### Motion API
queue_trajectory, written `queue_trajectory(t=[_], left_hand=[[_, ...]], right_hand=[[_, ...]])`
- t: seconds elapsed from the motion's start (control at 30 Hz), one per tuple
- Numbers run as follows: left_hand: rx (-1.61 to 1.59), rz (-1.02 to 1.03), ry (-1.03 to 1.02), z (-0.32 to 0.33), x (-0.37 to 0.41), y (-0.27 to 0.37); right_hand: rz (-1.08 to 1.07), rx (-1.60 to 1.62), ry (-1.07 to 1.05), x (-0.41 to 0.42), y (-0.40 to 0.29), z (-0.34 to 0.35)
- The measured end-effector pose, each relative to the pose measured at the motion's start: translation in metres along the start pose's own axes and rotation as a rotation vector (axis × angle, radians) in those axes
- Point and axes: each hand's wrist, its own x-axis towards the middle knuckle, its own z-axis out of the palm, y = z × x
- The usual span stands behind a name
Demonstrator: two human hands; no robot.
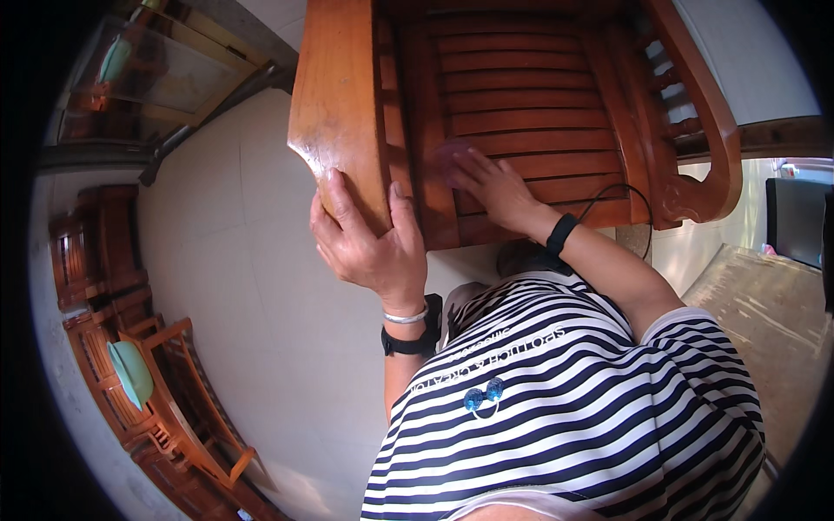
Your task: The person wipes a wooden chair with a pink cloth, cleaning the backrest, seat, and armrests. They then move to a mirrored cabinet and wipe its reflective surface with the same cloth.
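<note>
A reddish-brown wooden armchair or bench with a slatted seat point(528, 120) stands in front of me. My left hand point(371, 241) grips the front end of its broad, lighter wooden armrest point(339, 84), thumb on the inner side and fingers over the outer edge. On the seat's left front part, my right hand point(492, 189) lies palm down with its fingers extended over a blurred purple cloth point(451, 163). Most of what is beneath those fingers is hidden. Dark bands circle both wrists, and a silver bangle is on the left one.
A thin black cable point(616, 187) loops over the seat's front right. The curved far armrest point(720, 163) rises at right, near a worn board point(762, 312). At far left stand wooden furniture and a pale green bowl-like object point(130, 374). A glass-topped table point(163, 71) is at upper left.
</note>
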Motion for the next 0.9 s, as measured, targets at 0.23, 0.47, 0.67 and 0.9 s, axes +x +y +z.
queue_trajectory(t=[0.23, 0.47, 0.67, 0.9], left_hand=[[0.009, 0.0, -0.003, 0.0, 0.0, 0.0], [0.005, -0.03, -0.007, -0.002, 0.0, 0.004], [0.003, 0.006, -0.007, -0.001, 0.0, 0.0], [0.006, 0.003, -0.002, -0.002, 0.0, 0.001]], right_hand=[[0.189, -0.012, 0.205, -0.024, 0.026, 0.003], [-0.153, 0.359, 0.221, -0.004, -0.017, 0.023], [-0.093, 0.24, -0.151, 0.01, -0.044, 0.004], [0.231, -0.052, 0.181, 0.013, 0.023, -0.005]])
